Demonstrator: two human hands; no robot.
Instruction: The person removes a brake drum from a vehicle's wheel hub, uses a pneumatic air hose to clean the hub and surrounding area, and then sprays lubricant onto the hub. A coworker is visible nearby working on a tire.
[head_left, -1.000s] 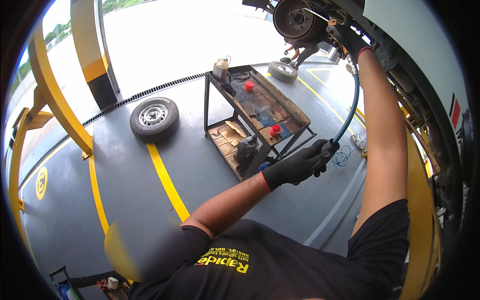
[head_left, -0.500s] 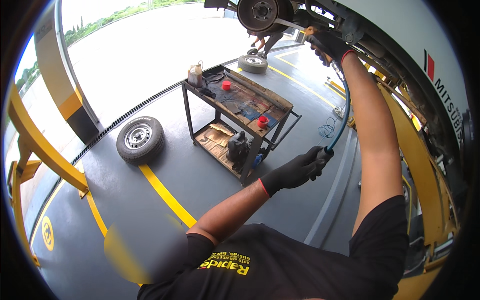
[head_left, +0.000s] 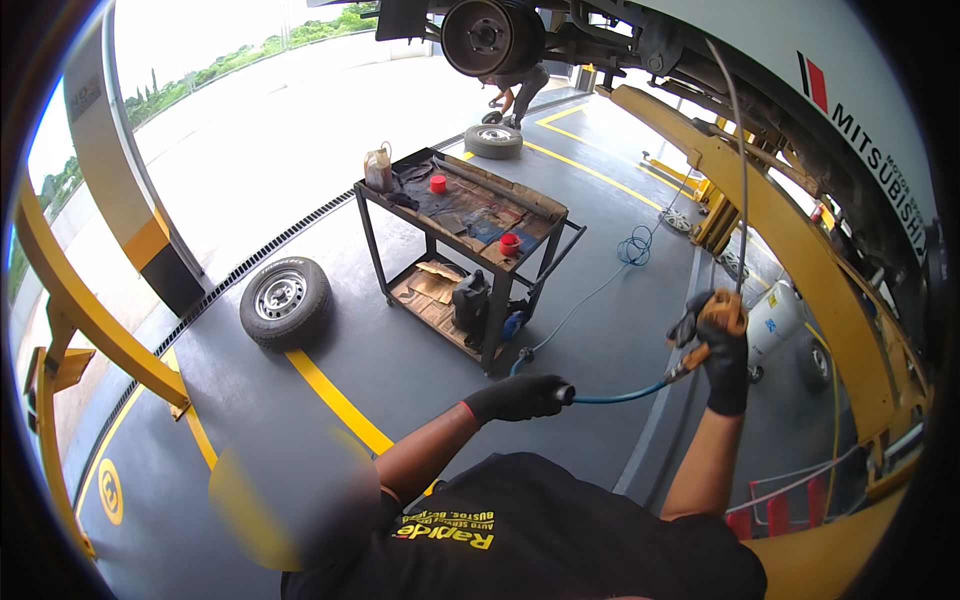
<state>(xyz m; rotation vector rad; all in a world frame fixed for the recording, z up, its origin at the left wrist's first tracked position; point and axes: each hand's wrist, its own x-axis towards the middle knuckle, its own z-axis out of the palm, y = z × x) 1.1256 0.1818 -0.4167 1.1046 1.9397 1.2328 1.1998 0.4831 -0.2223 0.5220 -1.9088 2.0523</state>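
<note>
My right hand (head_left: 727,368), in a black glove, is wrapped round an orange air blow gun (head_left: 728,308). Its long thin metal nozzle (head_left: 741,150) points up beside the raised vehicle. From the gun's lower end a blue air hose (head_left: 625,397) runs across to my left hand (head_left: 515,398). That hand, gloved in black too, is closed on the hose at a dark sleeve. Beyond both hands, a bare brake drum (head_left: 488,36) hangs under the vehicle (head_left: 850,60), apart from the nozzle.
A black two-tier tool cart (head_left: 462,255) stands ahead, carrying red cups, rags and cardboard. One wheel (head_left: 285,302) lies left of it, another (head_left: 493,141) beyond. A crouching person (head_left: 525,92) is at the far side. Yellow lift arms (head_left: 800,220) and a white tank (head_left: 776,318) are right.
My right hand has come down and back from the brake drum, bringing the blow gun along, its nozzle now pointing up. My left hand has moved slightly left and lower, still on the hose.
</note>
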